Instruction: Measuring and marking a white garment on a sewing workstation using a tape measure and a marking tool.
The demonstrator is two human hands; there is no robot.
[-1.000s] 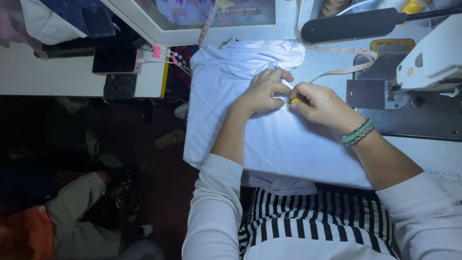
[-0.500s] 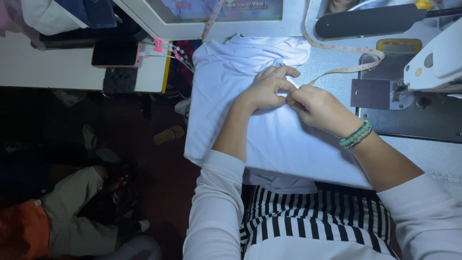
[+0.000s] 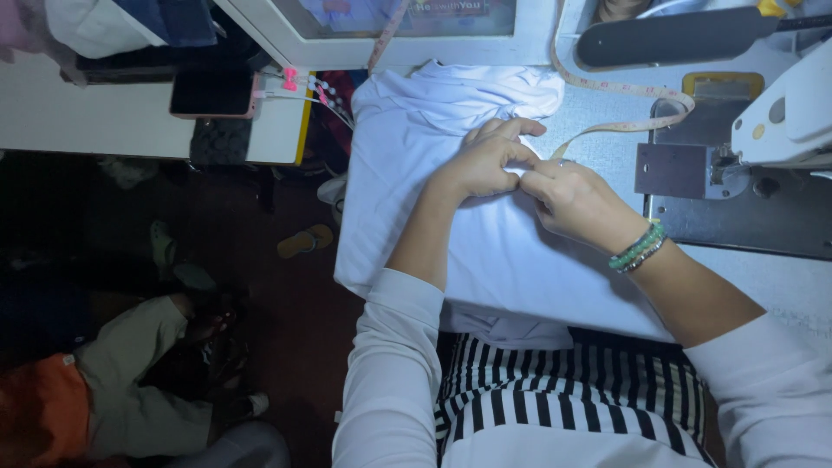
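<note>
Now I see my left hand (image 3: 484, 163) and right hand (image 3: 568, 198) together, fingertips touching, pinching the pale lilac cotton cloth (image 3: 451, 225) beside the white sewing machine (image 3: 784, 113).

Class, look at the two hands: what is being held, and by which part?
Both the left hand and right hand pinch the white fabric at one spot mid-cloth, where their fingertips meet.

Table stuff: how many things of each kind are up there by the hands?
White cloth: 1
Measuring tape: 1
Sewing machine: 1
Phone: 1
Hands, left hand and right hand, both pinching the cloth: 2
Total: 6
</note>
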